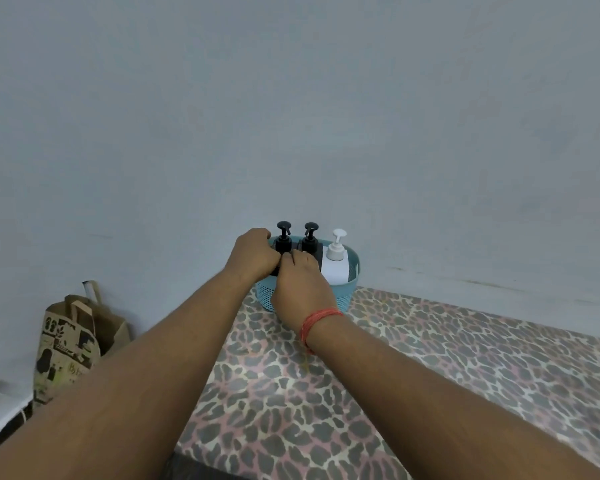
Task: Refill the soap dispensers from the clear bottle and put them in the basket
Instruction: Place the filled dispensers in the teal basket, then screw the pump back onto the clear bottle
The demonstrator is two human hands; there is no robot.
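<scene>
Where basket (343, 296) holds dispensers, both hands' grip on black dispenser (284, 243); no label readable.

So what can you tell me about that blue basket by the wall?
The basket is light blue, plastic-looking, round-sided with small perforations. It stands upright on the leopard-print surface by the wall. Two black pump dispensers and a white one stand inside. Both hands, left hand and right hand, hide its near-left side.
</scene>
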